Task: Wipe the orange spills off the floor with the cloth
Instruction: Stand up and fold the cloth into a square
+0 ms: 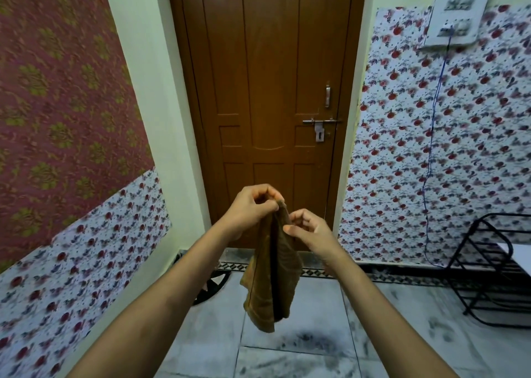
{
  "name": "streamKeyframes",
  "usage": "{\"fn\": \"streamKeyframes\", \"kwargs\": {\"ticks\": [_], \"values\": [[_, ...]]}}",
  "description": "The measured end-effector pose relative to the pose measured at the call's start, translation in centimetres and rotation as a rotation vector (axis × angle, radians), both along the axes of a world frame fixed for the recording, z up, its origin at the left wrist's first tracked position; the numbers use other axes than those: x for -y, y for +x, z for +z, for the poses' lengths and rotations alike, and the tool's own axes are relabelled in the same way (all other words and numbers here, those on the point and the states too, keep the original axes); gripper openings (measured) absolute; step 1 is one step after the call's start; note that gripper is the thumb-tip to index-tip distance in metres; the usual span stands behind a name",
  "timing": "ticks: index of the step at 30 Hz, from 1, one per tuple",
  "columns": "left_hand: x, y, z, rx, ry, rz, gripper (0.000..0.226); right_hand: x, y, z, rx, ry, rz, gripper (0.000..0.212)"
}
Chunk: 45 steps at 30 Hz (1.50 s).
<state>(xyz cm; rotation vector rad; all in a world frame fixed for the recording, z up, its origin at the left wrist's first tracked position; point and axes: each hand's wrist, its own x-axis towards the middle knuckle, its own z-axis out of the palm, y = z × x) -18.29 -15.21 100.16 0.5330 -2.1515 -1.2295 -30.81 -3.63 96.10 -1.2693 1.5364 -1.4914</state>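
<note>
A brown cloth (271, 280) hangs folded in the air in front of me, above the grey marble floor (301, 349). My left hand (253, 208) pinches its top corner between thumb and fingers. My right hand (309, 228) sits just right of it and a little lower, thumb and fingers closed on the cloth's right edge. Both forearms reach in from the bottom of the view. No orange spill shows on the visible floor.
A closed brown door (267, 90) with a metal latch (319, 123) stands straight ahead. Flower-patterned walls run along both sides. A black metal rack (494, 271) stands on the floor at the right, and a blue cable (431, 147) hangs from a wall switchboard (457, 12).
</note>
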Motion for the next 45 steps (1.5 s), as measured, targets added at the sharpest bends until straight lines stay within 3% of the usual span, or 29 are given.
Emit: {"fn": "streamKeyframes", "kwargs": {"ticks": [3,9,12,15,19,23,27,31,36,40,45], "values": [[0.7,0.1,0.3,-0.033,0.008,0.019,0.017,0.1,-0.4,-0.1,-0.039,-0.103,-0.041,0.005],[1.5,0.1,0.7,-0.030,-0.008,0.058,0.016,0.7,0.5,-1.0,-0.296,-0.305,-0.426,0.009],[1.5,0.0,0.9,-0.038,0.008,0.083,0.016,0.9,1.4,-0.6,-0.398,-0.413,-0.495,0.008],[1.7,0.0,1.1,-0.042,-0.012,0.123,0.017,1.4,1.6,0.0,-0.316,-0.370,-0.320,0.007],[1.9,0.1,1.5,-0.070,-0.029,0.122,0.016,1.6,0.6,0.6,-0.063,-0.082,-0.049,0.012],[2.7,1.2,2.0,-0.072,-0.016,0.117,0.017,0.6,-1.8,0.0,-0.221,0.096,0.156,0.025],[3.5,2.4,2.9,-0.144,0.034,0.156,0.020,-0.8,-4.2,-1.1,-0.294,0.167,0.115,0.025],[3.3,2.2,3.1,-0.032,-0.001,0.027,0.018,-0.1,-2.6,-0.3,-0.280,0.049,0.116,0.015],[2.8,1.8,3.1,-0.045,-0.008,-0.046,0.014,2.0,0.2,-0.8,-0.240,0.020,0.230,0.026],[2.9,2.3,3.1,-0.052,0.021,-0.090,0.014,2.6,0.3,-1.2,-0.165,0.129,0.242,0.029],[3.4,2.9,2.8,-0.060,0.043,-0.075,0.014,2.2,-1.2,-1.8,-0.383,0.221,0.288,0.010]]}}
